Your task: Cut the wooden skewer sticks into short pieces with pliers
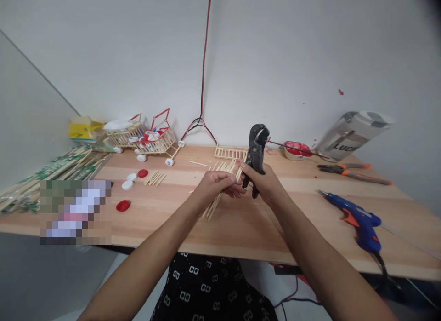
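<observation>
My right hand (268, 180) is wrapped round a black hand cutter (255, 151), its jaws pointing up and away from me. Close beside it, my left hand (218, 182) has its thumb and fingers closed on a few short thin wooden sticks (239, 174). My right thumb also reaches to these sticks. Under the hands lies a loose pile of longer wooden sticks (215, 206), partly covered by the left hand. Just behind, a small ladder-like frame of sticks (230, 153) rests on the table.
Two stick-built carts (156, 144) with bottle-cap wheels stand at the back left. Loose caps (123, 205) and short sticks (155, 178) lie nearer. Bagged sticks (51, 174) fill the left side. On the right are a blue glue gun (358, 220), pliers (354, 171) and a red-stained cup (298, 150).
</observation>
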Available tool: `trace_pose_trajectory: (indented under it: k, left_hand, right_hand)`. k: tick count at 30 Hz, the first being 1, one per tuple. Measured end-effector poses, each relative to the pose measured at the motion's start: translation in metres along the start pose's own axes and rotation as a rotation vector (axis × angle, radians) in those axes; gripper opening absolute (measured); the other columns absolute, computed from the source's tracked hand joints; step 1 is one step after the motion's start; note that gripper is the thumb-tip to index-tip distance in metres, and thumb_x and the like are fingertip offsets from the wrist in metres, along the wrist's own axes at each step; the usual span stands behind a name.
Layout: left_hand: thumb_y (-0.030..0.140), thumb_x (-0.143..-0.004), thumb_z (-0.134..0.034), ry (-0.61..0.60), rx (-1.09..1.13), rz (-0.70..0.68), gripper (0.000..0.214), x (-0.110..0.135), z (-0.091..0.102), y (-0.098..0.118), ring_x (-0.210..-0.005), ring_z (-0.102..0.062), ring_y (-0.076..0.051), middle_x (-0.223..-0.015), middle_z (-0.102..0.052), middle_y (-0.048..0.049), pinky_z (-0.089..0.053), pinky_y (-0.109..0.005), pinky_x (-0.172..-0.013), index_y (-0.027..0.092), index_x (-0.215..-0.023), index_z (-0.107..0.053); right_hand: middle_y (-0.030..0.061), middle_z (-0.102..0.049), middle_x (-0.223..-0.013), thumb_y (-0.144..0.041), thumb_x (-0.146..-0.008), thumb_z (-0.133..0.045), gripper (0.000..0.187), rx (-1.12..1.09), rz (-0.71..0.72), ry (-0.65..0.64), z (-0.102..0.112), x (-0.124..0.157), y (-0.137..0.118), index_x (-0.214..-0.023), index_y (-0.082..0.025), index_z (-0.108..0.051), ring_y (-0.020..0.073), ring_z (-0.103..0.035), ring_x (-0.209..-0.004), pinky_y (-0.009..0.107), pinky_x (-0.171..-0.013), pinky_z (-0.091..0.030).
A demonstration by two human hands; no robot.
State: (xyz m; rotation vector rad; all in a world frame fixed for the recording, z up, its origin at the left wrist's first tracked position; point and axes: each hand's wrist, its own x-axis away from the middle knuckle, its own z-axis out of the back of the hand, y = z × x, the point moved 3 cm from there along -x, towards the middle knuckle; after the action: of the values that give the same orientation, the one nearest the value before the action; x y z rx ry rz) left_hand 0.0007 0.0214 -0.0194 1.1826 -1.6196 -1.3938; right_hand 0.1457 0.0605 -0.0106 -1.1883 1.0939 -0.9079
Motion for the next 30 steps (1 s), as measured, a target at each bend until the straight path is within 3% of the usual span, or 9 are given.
trace_pose_trajectory:
  k: [9, 12, 21, 30]
  left_hand:
    - [0.037, -0.075, -0.069, -0.002, -0.04, -0.031, 0.03, 0.0021, -0.006, 0.006, -0.066, -0.066, -0.015, -0.082, -0.072, -0.0131, -0.05, -0.028, -0.068, 0.009, -0.084, -0.065]
    - [0.035, -0.075, -0.068, 0.012, -0.077, -0.025, 0.027, 0.0026, -0.0078, 0.007, -0.062, -0.064, -0.013, -0.078, -0.072, -0.012, -0.049, -0.027, -0.064, 0.009, -0.08, -0.064]
    - [0.045, -0.076, -0.065, -0.046, 0.04, 0.04, 0.035, 0.0012, -0.0058, 0.0016, -0.064, -0.066, -0.015, -0.078, -0.072, -0.0127, -0.05, -0.029, -0.067, 0.01, -0.082, -0.063]
    - [0.039, -0.074, -0.068, 0.05, 0.018, 0.049, 0.031, 0.0002, -0.0032, -0.0004, -0.058, -0.064, -0.013, -0.072, -0.071, -0.0107, -0.051, -0.027, -0.064, 0.008, -0.079, -0.065]
  right_hand:
    - [-0.0003, -0.055, -0.057, -0.05, -0.074, -0.065, 0.036, -0.076, -0.042, -0.007, -0.0031, 0.0004, -0.0004, -0.064, -0.016, -0.056, 0.0113, -0.052, -0.052, 0.023, -0.048, -0.042]
    - [-0.0001, -0.055, -0.056, -0.049, -0.075, -0.064, 0.036, -0.008, -0.046, -0.031, -0.0021, 0.0006, -0.0029, -0.061, -0.016, -0.055, 0.0111, -0.051, -0.051, 0.023, -0.048, -0.041]
    - [0.0002, -0.056, -0.056, -0.052, -0.075, -0.062, 0.037, 0.065, -0.008, -0.026, 0.0022, -0.0014, -0.0012, -0.063, -0.017, -0.056, 0.012, -0.051, -0.051, 0.024, -0.047, -0.041]
    - [0.0004, -0.057, -0.059, -0.05, -0.076, -0.062, 0.035, 0.071, 0.01, -0.001, -0.0008, 0.0006, -0.003, -0.066, -0.016, -0.057, 0.0124, -0.053, -0.055, 0.025, -0.053, -0.042]
